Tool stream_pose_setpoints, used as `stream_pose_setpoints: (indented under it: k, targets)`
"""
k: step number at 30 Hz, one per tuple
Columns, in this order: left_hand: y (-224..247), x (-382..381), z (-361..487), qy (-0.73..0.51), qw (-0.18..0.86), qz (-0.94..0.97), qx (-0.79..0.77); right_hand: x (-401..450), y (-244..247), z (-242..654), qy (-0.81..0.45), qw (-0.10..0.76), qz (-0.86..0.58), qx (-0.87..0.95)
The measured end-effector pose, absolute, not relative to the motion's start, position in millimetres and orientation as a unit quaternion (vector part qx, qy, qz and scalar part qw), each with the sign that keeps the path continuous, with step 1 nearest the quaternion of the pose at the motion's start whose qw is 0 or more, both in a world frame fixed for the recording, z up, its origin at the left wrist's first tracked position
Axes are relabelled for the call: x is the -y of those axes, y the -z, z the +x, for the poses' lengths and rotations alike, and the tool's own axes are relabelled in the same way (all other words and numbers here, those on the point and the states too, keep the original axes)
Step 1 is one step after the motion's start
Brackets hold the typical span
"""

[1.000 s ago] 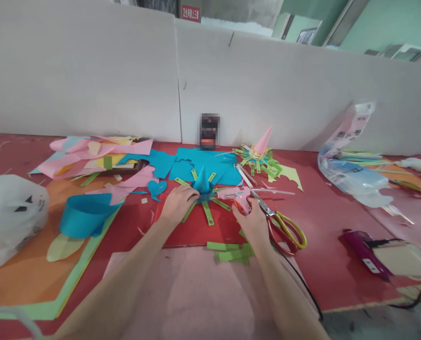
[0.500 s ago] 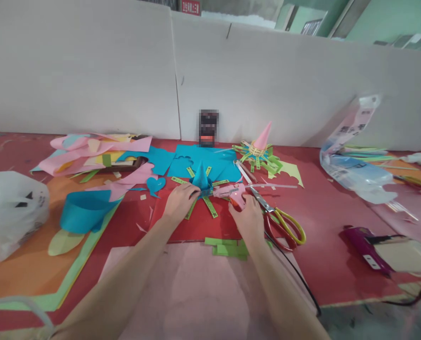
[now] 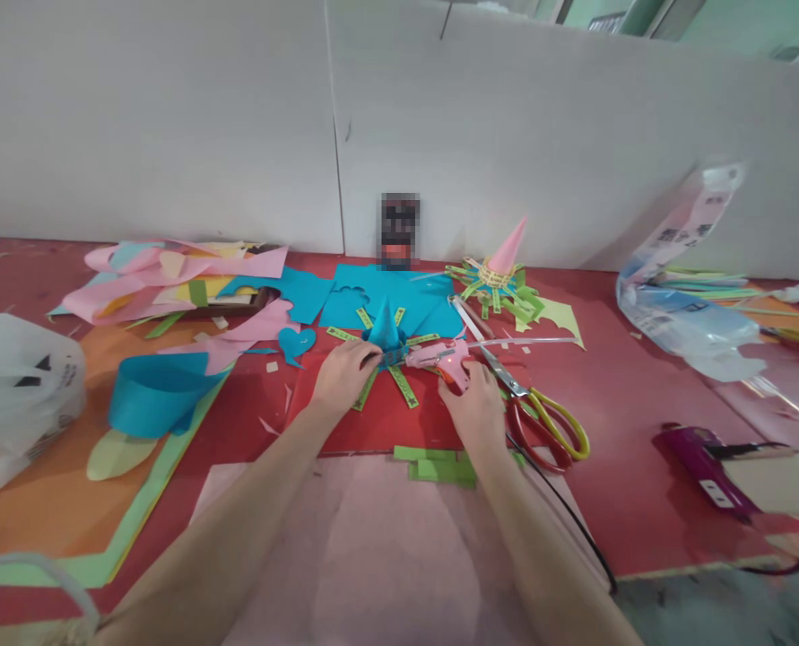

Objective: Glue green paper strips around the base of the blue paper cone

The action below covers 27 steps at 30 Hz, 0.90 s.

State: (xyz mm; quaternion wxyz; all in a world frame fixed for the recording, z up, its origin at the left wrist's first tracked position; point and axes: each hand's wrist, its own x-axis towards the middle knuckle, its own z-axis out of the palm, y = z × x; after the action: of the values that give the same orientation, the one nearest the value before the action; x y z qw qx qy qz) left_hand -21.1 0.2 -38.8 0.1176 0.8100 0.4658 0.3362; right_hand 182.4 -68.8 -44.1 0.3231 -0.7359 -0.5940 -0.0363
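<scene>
A blue paper cone stands upright in the middle, with green patterned strips fanning out around its base. My left hand is closed at the left side of that base, its fingertips pinching the blue paper edge. On the other side my right hand is wrapped around the handle of a pink hot glue gun. The gun lies on its side with its nozzle pointing left, at the cone's base. A clear glue stick sticks out behind it. Whether glue is flowing cannot be seen.
Scissors lie right of my right hand, beside a black cord. Behind stands a pink cone with strips. Left are a blue paper ring, paper scraps and a white plastic bag. A purple power strip sits right.
The view has tipped down slightly, so the wall's top edge sits higher. Both hands keep their places at the blue cone and on the glue gun, with hardly any movement.
</scene>
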Motion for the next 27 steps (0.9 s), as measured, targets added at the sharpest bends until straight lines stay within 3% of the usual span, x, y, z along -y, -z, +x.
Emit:
stream_pose_setpoints:
  k: [27]
  targets:
    - [34.7, 2.7, -16.9, -0.303, 0.075, 0.839, -0.446, 69.8, 47.9, 183.6, 0.033, 0.333, -0.736, 0.588]
